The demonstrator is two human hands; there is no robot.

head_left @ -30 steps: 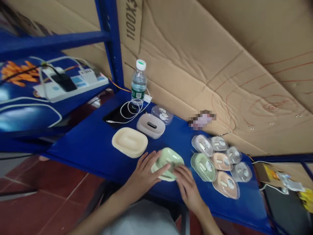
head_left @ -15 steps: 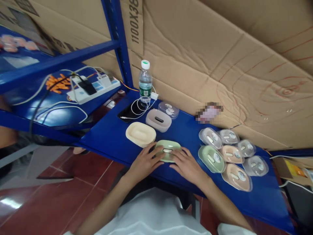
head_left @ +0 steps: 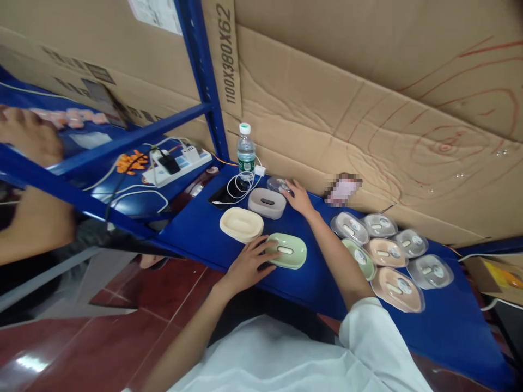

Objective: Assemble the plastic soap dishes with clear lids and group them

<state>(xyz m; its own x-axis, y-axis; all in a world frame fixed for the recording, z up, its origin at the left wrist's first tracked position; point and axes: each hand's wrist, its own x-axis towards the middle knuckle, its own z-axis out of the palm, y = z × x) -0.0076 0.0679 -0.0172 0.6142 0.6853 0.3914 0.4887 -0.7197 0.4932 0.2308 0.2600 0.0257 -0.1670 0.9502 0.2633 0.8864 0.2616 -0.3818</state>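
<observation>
A green soap dish [head_left: 296, 252] with a pale oval insert lies near the table's front edge. My left hand [head_left: 252, 261] rests at its left end, fingers spread over the rim and thumb low at the front. At the back, my right hand [head_left: 299, 197] reaches a clear plastic lid [head_left: 274, 184], its fingertips apart over the lid's right end. In front of that lid sits a greyish-pink dish [head_left: 255, 204] with a dark oval slot. A cream oval dish [head_left: 242, 222] stands left of the green one.
Several lidded soap dishes [head_left: 386, 252] in grey, peach and green cluster at right. Behind stand a water bottle [head_left: 245, 149] and a phone [head_left: 223, 197] under a white cable. A power strip [head_left: 177, 170] lies on the left table, where another person's hand [head_left: 30, 136] shows.
My right hand has left the green dish and moved up and back to the clear lid. My left hand stays at the green dish. Another person's arm has appeared at left.
</observation>
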